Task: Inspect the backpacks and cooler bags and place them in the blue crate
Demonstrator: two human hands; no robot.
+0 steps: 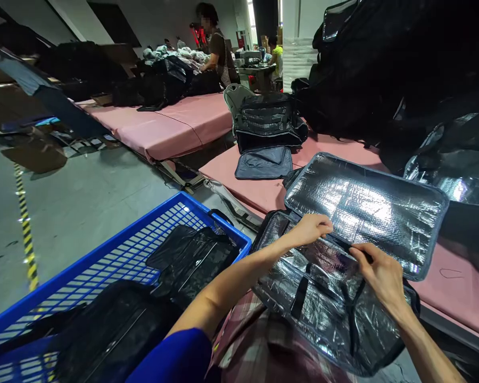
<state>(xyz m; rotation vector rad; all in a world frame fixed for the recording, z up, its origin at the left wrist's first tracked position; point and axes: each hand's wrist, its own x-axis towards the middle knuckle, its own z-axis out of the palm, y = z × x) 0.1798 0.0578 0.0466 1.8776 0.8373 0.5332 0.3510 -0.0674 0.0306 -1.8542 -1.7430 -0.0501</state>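
An open insulated bag point(335, 314) with silver foil lining lies at the near edge of a pink table, its foil lid point(367, 210) flipped back. My left hand point(310, 229) rests at the hinge between lid and body, fingers curled down and pinched on the foil lining. My right hand point(377, 271) is just to its right, fingers bent and gripping the same foil edge near black straps inside the bag.
A blue plastic crate point(115, 255) holding black bags stands at my left. More black bags point(269, 119) and a tall dark pile point(383, 69) sit on the pink table point(259, 191). A person point(219, 48) works at a far table. Grey floor with a yellow-black stripe point(24, 223) lies left.
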